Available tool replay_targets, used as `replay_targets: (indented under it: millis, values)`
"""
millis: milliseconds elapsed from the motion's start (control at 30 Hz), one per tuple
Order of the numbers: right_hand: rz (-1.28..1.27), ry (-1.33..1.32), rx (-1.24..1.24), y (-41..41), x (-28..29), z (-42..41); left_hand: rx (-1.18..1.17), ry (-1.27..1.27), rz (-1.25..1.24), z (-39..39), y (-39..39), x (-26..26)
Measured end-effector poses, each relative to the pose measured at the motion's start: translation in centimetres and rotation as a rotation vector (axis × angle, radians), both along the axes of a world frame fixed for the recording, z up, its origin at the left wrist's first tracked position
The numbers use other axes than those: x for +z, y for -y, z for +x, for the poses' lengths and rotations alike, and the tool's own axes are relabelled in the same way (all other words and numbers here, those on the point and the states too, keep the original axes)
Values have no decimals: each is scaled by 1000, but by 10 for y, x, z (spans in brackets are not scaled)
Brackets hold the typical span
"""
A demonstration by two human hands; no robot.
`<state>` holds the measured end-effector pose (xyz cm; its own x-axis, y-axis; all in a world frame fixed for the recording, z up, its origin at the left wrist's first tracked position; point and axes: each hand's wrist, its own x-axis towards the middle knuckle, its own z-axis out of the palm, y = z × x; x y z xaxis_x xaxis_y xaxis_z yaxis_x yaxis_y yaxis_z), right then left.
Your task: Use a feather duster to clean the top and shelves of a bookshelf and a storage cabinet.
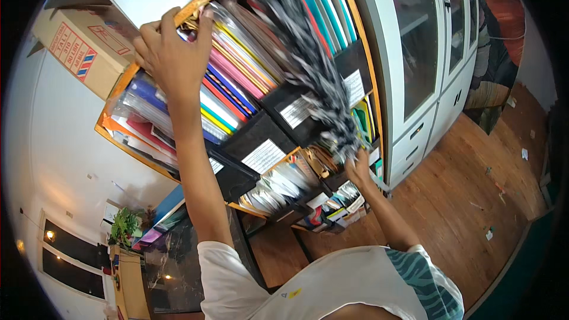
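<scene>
My left hand (178,49) is raised at the top of a wooden bookshelf (198,4), its fingers over the upper edge and its thumb below, by a gold-coloured item. In my right hand (359,166), lower down on the right, is the handle end of a fluffy black, grey and white duster (306,44), blurred. The duster stretches upward across the shelf front, over files and folders. Colourful folders (240,62) stand packed in the compartments, behind black holders that bear white labels (263,155).
A cardboard box (84,49) sits on top of the shelf at the left. A white cabinet with glass doors (413,53) stands to the right. Small scraps (489,234) lie on the wooden floor (462,186). A potted plant (124,226) and a dark marbled surface (173,258) are at lower left.
</scene>
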<state>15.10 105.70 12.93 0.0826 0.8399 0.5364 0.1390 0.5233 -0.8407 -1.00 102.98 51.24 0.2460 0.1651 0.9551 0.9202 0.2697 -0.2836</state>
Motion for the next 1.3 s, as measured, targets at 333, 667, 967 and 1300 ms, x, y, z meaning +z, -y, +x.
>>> replay_targets:
  millis: [333,667,967,1300]
  values:
    - [174,252,87,15,-69,-35,6,-92,-60,-16,9,5]
    - [150,98,106,-11,-74,-40,-280,142,-186,-3,14,16]
    - [140,-21,130,-7,-34,-30,-255,129,-152,-10,7,14]
    - [133,-38,-32,-55,-51,-5,-130,82,-74,-2,7,8]
